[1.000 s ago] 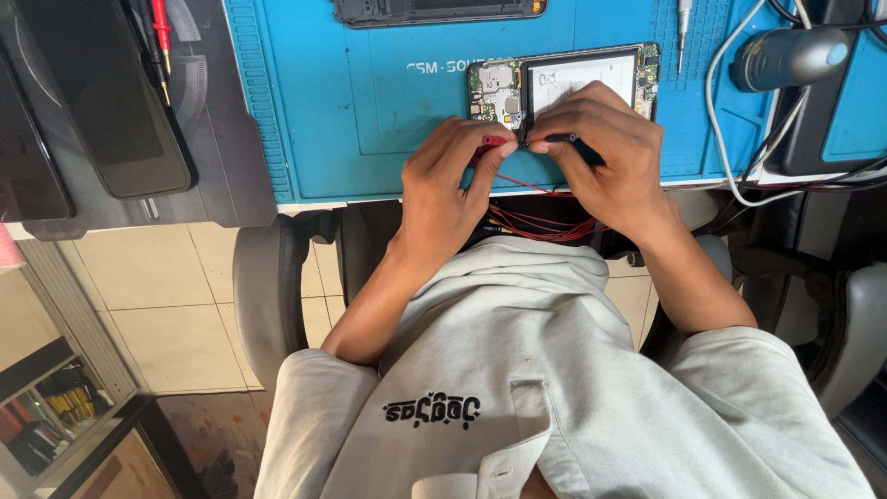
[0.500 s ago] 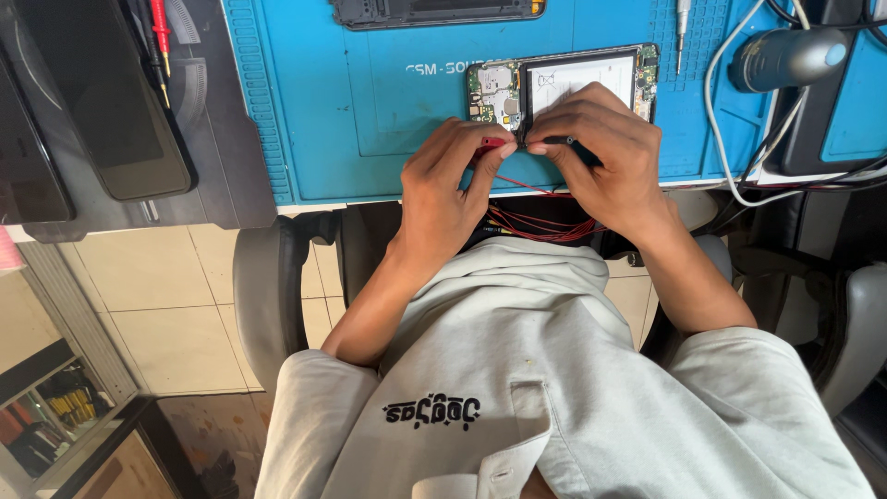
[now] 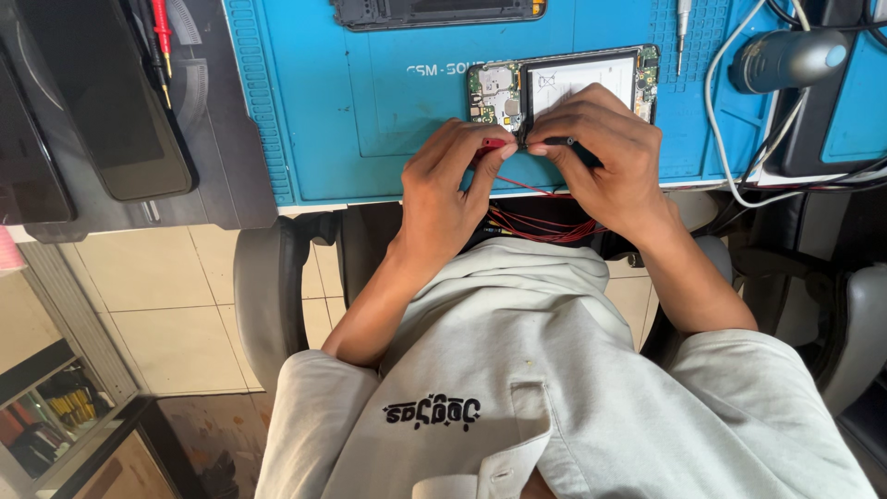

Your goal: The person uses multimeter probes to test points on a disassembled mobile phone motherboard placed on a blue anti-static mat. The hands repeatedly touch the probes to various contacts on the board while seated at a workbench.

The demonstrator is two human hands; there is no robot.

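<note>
An opened phone [image 3: 564,79] lies on the blue work mat [image 3: 370,111], its green circuit board and white battery exposed. My left hand [image 3: 453,180] pinches a red probe [image 3: 492,145] at the phone's near edge. My right hand [image 3: 601,152] holds a black probe [image 3: 565,142] beside it. The two tips meet at the phone's lower edge, near the board. Red and black leads [image 3: 540,226] run from the probes down over the table edge toward my lap.
A second phone frame [image 3: 434,11] lies at the mat's far edge. A dark phone [image 3: 111,102] rests on the grey bench left, with red test leads [image 3: 159,32] beside it. A grey tool [image 3: 785,57] and white cables [image 3: 730,120] sit right. Chair armrests flank me.
</note>
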